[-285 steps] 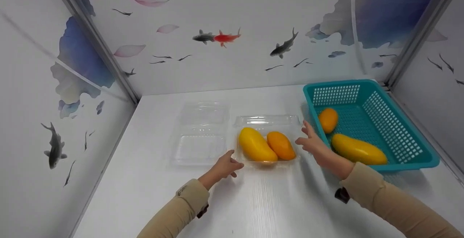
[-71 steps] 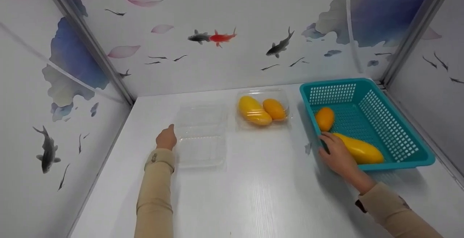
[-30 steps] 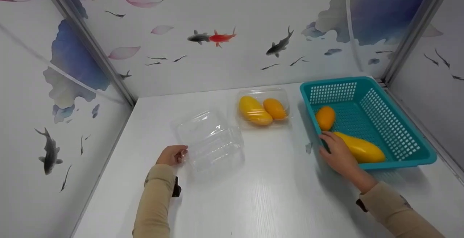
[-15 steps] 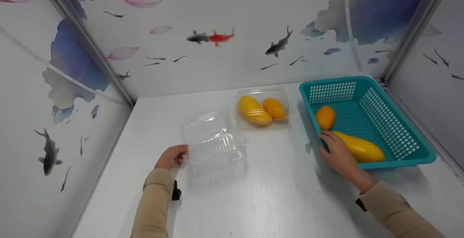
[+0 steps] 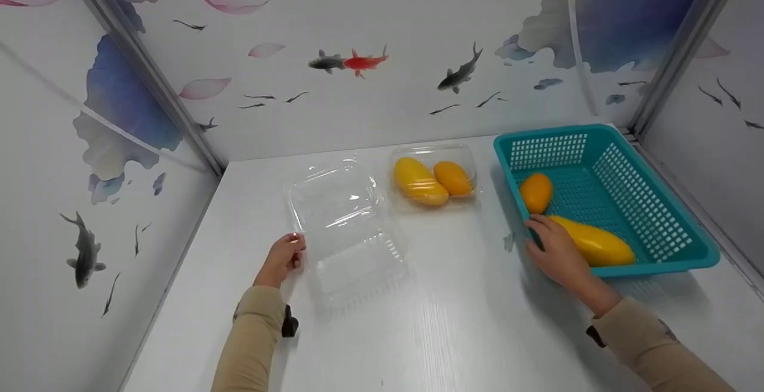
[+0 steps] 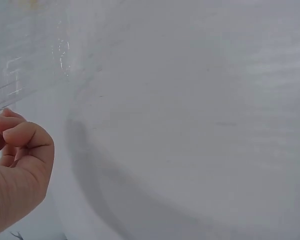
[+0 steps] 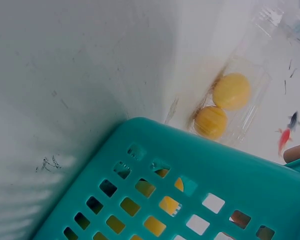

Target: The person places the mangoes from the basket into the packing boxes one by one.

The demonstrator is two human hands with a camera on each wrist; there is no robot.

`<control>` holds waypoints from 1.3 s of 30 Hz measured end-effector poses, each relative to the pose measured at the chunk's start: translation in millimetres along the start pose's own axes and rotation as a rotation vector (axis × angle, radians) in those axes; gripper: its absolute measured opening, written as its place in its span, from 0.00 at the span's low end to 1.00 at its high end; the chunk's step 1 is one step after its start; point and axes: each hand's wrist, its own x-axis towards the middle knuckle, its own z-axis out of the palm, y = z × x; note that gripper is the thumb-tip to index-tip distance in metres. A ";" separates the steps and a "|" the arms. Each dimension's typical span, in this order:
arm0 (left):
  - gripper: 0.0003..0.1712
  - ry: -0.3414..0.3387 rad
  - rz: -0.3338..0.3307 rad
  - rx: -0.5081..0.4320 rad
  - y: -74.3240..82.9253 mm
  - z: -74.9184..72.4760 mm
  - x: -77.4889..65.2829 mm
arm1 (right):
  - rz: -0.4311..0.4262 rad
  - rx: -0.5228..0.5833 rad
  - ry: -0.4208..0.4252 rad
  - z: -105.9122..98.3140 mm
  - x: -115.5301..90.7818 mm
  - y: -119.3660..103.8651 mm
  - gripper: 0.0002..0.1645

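Note:
My left hand (image 5: 285,256) pinches the left edge of an unfolded clear plastic clamshell box (image 5: 355,264), which lies slanted on the table with nothing inside. The left wrist view catches the curled fingers (image 6: 30,135) at the shiny plastic. At the near left corner of a teal basket (image 5: 656,192), my right hand (image 5: 558,255) grips the rim, fingers over it and thumb outside. A large yellow mango (image 5: 597,243) lies beside that hand in the basket, partly hidden by it. Farther back in the basket sits a small orange mango (image 5: 536,193).
A closed clear box (image 5: 433,202) at the back middle holds a yellow mango (image 5: 415,178) and an orange mango (image 5: 453,178). Printed panels (image 5: 418,10) wall the white table (image 5: 453,332) at the back and both sides.
The mango-filled box was closed and shifted back. My left hand took hold of the empty clamshell box and pulled it nearer, turning it. My right hand went to the basket rim and stayed.

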 end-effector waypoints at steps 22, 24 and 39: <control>0.08 -0.024 0.154 0.047 -1.1 39.0 -6.7 | -0.020 -0.013 0.033 1.4 -1.3 0.4 0.20; 0.08 -0.038 0.162 0.056 0.0 47.0 -7.7 | -0.024 -0.012 0.044 1.4 -1.7 -1.0 0.19; 0.17 -0.055 0.120 0.058 4.2 112.8 -11.3 | -0.020 -0.021 0.042 2.2 -1.0 -1.1 0.19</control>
